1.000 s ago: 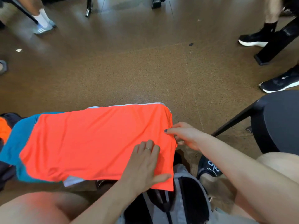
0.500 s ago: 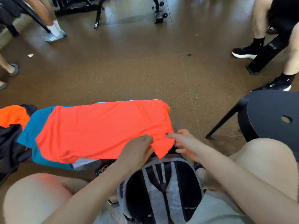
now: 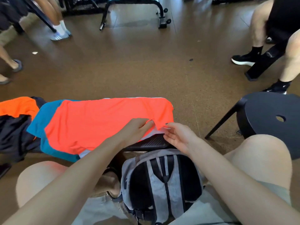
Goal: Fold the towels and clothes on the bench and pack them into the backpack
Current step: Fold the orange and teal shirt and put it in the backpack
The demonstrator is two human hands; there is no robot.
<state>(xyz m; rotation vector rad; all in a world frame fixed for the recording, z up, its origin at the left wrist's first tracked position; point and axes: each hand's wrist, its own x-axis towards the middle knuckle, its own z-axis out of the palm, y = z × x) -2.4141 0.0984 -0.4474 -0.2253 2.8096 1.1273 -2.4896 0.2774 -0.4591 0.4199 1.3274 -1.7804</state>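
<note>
So the near right corner of the orange shirt (image 3: 103,125) is now lifted off the worktop (image 3: 152,142), where a second ago it was being pressed flat under the left hand (image 3: 138,129). That corner is pinched by the left hand, fingers curled round the cloth, and the right hand (image 3: 177,137) is brought in just beside it, fingers loosely bent with the tips touching the raised edge; whether anything is really gripped there can't be told. A white layer is exposed under the lifted corner, and a bit of the ribbed black worktop is uncovered.

The rest of the shirt is spread flat, laid over a teal garment (image 3: 43,116), with an orange and black pile (image 3: 14,120) further left of the shirt. The grey backpack (image 3: 162,184) is kept between the knees, just on the near side of the shirt, and looks zipped.

Seems like smoothing is finished and a fold is being started. Nothing looks packed yet, so the task is probably early on.
</note>
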